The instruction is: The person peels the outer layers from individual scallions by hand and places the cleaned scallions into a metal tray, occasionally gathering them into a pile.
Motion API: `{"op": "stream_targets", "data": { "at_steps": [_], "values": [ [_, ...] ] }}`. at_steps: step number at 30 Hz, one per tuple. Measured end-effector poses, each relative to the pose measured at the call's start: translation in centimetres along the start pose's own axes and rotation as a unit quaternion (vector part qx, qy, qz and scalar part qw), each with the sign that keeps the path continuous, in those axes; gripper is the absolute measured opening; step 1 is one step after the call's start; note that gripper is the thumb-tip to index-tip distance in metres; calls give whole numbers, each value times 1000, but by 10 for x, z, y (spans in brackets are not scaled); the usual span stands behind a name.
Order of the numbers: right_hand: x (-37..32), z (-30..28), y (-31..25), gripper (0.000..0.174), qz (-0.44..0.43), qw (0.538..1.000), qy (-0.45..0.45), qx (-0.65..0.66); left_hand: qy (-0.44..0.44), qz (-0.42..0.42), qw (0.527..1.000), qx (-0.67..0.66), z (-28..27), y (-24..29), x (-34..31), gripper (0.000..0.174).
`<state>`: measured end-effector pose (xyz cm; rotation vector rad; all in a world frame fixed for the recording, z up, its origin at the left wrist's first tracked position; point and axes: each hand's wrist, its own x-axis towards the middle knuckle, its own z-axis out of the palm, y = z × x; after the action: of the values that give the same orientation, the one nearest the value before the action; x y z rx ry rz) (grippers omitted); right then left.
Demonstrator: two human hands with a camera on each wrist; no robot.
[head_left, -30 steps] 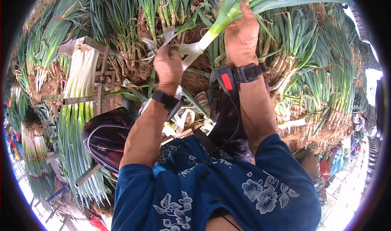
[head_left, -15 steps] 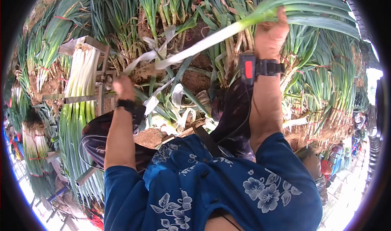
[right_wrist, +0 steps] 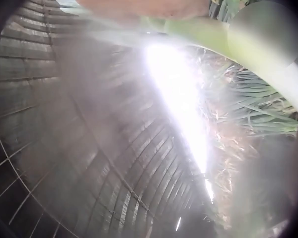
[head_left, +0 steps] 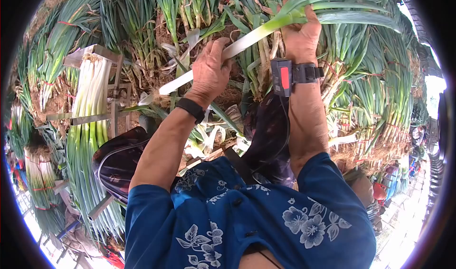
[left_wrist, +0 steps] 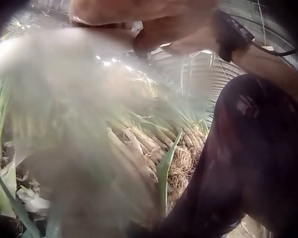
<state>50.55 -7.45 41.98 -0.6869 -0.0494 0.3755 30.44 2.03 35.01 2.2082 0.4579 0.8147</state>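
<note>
Green onion: 1 long stalk [head_left: 251, 38] was held aslant above the ground between 2 hands, its white end low on the left, its green leaves fanned out at the upper right.
Left hand: it [head_left: 209, 74] gripped the white shank, fingers curled round it, part of the stalk showing beyond each side of the hand.
Right hand: it [head_left: 301, 36] held the stalk where the leaves began to spread, thumb and fingers closed on it.
Wrists: a black strap [head_left: 191, 108] circled the left; a device with a red patch [head_left: 282, 77] sat on the right.
Peelings: pale strips [head_left: 209, 141] lay between the knees.
Rack: a metal frame [head_left: 95, 119] at the left cradled a bunch of white-stemmed onions [head_left: 92, 88].
Bundles: rooted onions with red ties [head_left: 392, 105] were heaped on the right; more [head_left: 54, 43] stood on the far left.
Clothing: a blue shirt [head_left: 247, 205] with white flowers, above dark trousers [head_left: 268, 131].
</note>
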Motion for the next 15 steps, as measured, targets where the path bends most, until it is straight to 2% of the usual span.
{"op": "stream_targets", "data": {
  "at_steps": [3,4,6,7,8,11,12,15],
  "values": [
    [9,-9,-9,36,59,997,-46,27,-16,16,997,-78,-6,2,3,42],
    [11,-11,-11,35,83,993,-69,41,-31,11,998,-48,-10,5,6,37],
    [-11,19,-9,43,35,992,-124,-15,-91,-71,975,-190,-18,10,8,35],
    [-18,30,-8,47,10,987,-152,-43,-119,-110,952,-258,-24,14,10,35],
    [-15,29,-8,49,25,978,-207,-18,-187,-192,912,-312,-36,23,16,36],
    [-10,28,-2,45,73,978,-194,16,-258,-276,801,-465,-44,27,21,37],
    [-4,23,-2,39,167,957,-223,77,-243,-292,791,-480,-41,29,18,37],
    [-5,20,7,34,111,975,-185,57,-161,-176,920,-310,-22,30,8,33]
  ]
}}
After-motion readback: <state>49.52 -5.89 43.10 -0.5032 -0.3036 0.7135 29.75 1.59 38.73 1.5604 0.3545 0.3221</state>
